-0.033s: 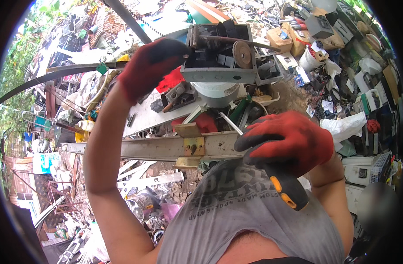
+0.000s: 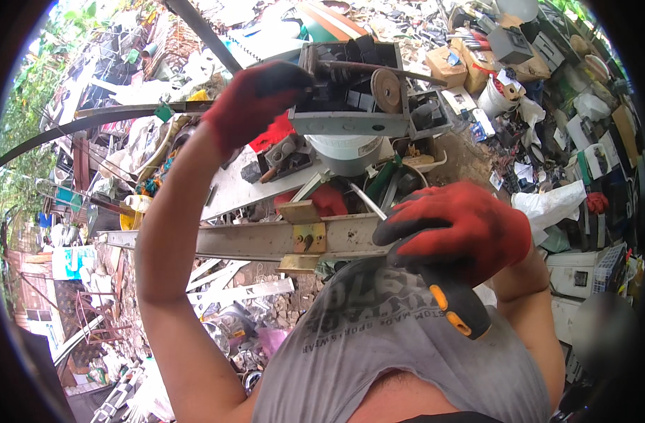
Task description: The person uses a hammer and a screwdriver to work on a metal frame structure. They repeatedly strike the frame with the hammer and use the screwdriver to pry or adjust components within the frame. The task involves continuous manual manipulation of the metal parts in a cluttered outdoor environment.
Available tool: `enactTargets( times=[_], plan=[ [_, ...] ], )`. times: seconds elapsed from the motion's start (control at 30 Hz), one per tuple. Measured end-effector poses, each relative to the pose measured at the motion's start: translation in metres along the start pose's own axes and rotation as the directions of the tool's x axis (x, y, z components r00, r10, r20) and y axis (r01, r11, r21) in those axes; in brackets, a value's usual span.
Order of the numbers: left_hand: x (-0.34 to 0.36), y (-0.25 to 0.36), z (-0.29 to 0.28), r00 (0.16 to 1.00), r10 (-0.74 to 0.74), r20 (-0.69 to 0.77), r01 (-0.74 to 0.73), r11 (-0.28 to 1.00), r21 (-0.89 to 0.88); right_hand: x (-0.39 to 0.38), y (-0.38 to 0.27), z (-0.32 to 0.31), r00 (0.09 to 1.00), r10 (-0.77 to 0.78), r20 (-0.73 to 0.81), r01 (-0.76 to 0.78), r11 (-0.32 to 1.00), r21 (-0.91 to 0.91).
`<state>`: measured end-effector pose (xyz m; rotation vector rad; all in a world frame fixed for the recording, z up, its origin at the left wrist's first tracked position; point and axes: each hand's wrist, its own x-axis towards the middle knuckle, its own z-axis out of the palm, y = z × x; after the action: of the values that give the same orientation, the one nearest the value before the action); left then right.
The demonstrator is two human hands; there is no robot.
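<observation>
My left hand (image 2: pixel 262 102), in a red and black work glove, is at the left rim of a grey metal box (image 2: pixel 351 125). Its fingers are bent together; whatever is between them is too small or hidden to name. In my right hand (image 2: pixel 463 229), gloved alike, is a screwdriver (image 2: pixel 458 314) with a black and yellow handle. Its bare shaft points up and left, over a long pale metal beam (image 2: pixel 252 240) lying across in front of me. A brass-coloured bracket (image 2: pixel 310 238) with screw heads sits on the beam between my hands.
Black parts fill the box, with a rod and round brown disc (image 2: pixel 387 90) across its top. Below it stands a white bucket (image 2: pixel 345 151). A grey pole (image 2: pixel 206 35) slants in behind my left hand. Heaped scrap surrounds me; cardboard boxes (image 2: pixel 446 67) stand at far right.
My left hand has moved slightly right, its fingertips now over the box's rim; a small shiny bit seen at them earlier no longer shows clearly. My right hand has barely shifted.
</observation>
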<state>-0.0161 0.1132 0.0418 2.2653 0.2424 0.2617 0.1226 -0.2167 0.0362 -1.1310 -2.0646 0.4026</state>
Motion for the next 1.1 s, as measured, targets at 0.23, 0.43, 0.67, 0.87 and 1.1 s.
enactTargets(
  times=[0.23, 0.43, 0.67, 0.87, 1.1],
  plan=[
    [0.046, -0.057, 0.007, 1.000, -0.011, 0.012, 0.009, 0.987, 0.161, 0.000, 0.001, 0.003, 0.999, -0.040, -0.004, 0.040, 0.999, -0.010],
    [-0.074, 0.019, -0.004, 1.000, 0.001, -0.021, -0.006, 0.961, -0.276, 0.000, 0.008, 0.000, 1.000, 0.006, -0.029, -0.007, 1.000, -0.004],
    [-0.156, 0.030, 0.049, 0.949, 0.221, -0.223, -0.288, 0.896, -0.337, 0.024, -0.024, 0.002, 0.954, 0.270, -0.127, -0.251, 0.957, 0.146],
    [-0.163, 0.025, 0.041, 0.972, 0.236, -0.013, -0.224, 0.903, -0.367, 0.013, -0.016, 0.005, 0.837, 0.482, -0.259, -0.303, 0.802, 0.514],
    [-0.155, 0.025, 0.042, 0.933, 0.326, -0.155, -0.353, 0.914, -0.200, 0.096, -0.013, -0.005, 0.961, 0.264, -0.086, -0.150, 0.753, 0.640]
  ],
)
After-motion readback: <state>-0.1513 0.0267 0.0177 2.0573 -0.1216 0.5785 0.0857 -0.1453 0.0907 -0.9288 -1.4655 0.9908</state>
